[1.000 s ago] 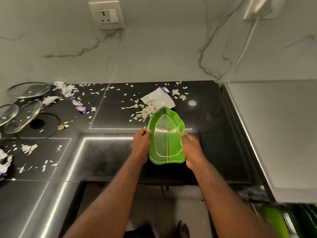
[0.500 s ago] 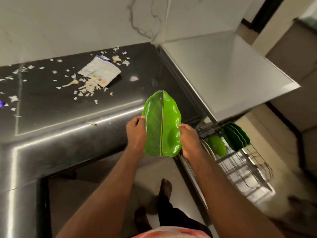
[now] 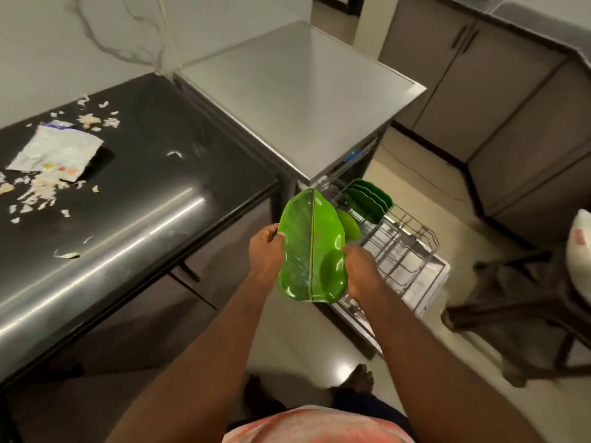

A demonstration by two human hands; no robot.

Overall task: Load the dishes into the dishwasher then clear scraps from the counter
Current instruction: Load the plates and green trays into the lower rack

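The left hand (image 3: 267, 254) grips the left edge of the green leaf-shaped plate (image 3: 311, 247), fingers curled round the rim. The right hand (image 3: 361, 270) grips the right edge the same way, thumb on the upper face. The plate is held in the air near frame centre, tilted, its pointed tip toward 12 o'clock and its centre rib running from 12 to 6 o'clock. The pulled-out dishwasher rack (image 3: 406, 260) lies at 3 o'clock of the plate and below it; the plate is not seated in the rack. A row of green plates (image 3: 367, 199) stands on edge at the rack's 11 o'clock end. One further green dish (image 3: 350, 223) is partly hidden behind the held plate's right edge. The dishwasher top (image 3: 297, 91), a grey metal surface, sits at 12 o'clock of the plate. The black counter (image 3: 144, 193) extends toward 9 o'clock and adjoins the dishwasher. Pale scraps (image 3: 35, 193) are scattered at the counter's 9 o'clock end, around a crumpled paper wrapper (image 3: 56, 150). A dark chair (image 3: 518, 298) stands on the floor at 3 o'clock of the rack.
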